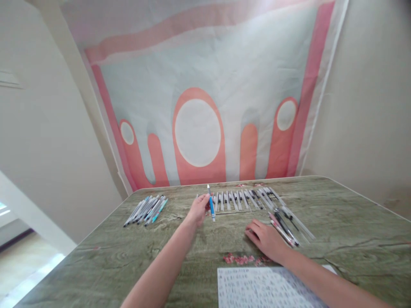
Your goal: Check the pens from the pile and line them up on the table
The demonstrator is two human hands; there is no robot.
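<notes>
A blue and white pen [212,207] is pinched upright in my left hand [198,209], over the middle of the table. Behind it runs a row of clear-barrelled pens [237,200] laid side by side. My right hand [265,240] rests near the tabletop with its fingers loosely curled; whether anything is under them is hidden. Just right of that hand lies a loose group of pens [284,229], some black, some pinkish, with long clear pieces beside them.
On the left of the wood-patterned table [105,256] lies a bundle of pens [146,209], a turquoise one at its edge. A sheet of handwriting [253,288] lies at the near edge under my right forearm. A printed cloth [199,64] hangs behind the table.
</notes>
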